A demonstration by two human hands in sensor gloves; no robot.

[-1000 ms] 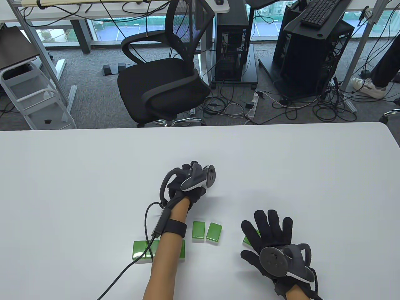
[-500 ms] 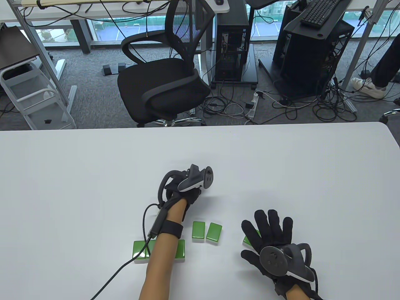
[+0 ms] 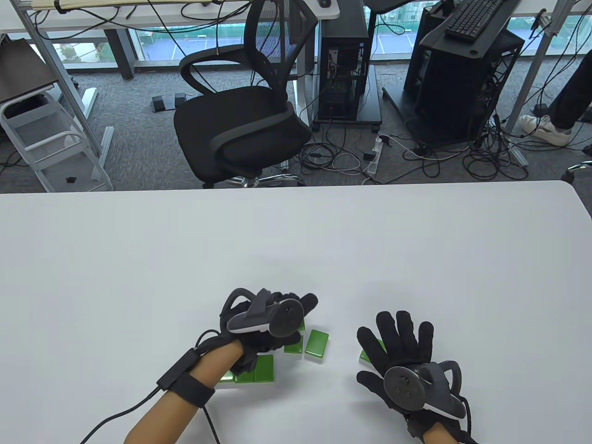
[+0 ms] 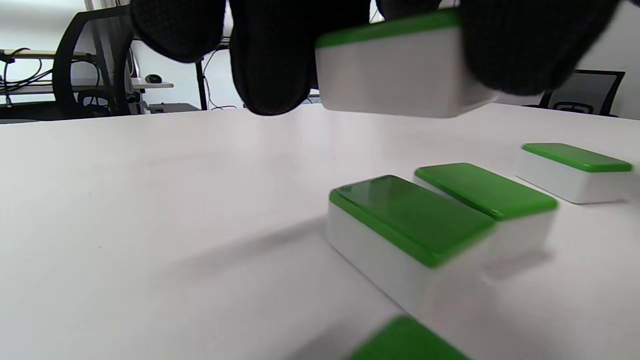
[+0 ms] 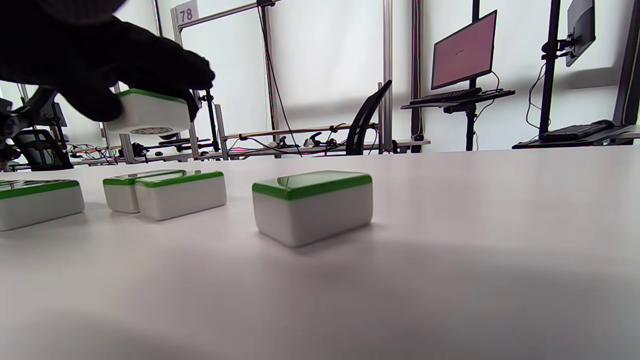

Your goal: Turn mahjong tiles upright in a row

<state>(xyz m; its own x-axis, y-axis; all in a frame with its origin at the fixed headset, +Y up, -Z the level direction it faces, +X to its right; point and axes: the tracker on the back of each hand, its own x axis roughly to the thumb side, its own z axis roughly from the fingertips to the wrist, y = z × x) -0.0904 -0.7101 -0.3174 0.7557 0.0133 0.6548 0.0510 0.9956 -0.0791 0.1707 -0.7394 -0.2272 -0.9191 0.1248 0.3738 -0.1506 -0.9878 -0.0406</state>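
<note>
Several mahjong tiles with green backs and white bodies lie face down near the front edge of the white table (image 3: 138, 259). My left hand (image 3: 296, 319) pinches one mahjong tile (image 4: 395, 75) and holds it green side up, a little above the lying tiles; it also shows in the right wrist view (image 5: 150, 115). Below it lie two tiles side by side (image 3: 317, 344) (image 3: 293, 348) and a row of tiles (image 3: 261, 370) partly hidden by my left wrist. My right hand (image 3: 397, 340) lies flat, fingers spread, over another tile (image 3: 366, 356).
The table's far edge runs behind the hands, with an office chair (image 3: 240, 115) and computer racks on the floor beyond it. A cable (image 3: 115, 416) trails from my left wrist across the table's front.
My left hand has drawn back toward me from farther out on the table and now hovers over the lying tiles, holding a tile. My right hand has not moved.
</note>
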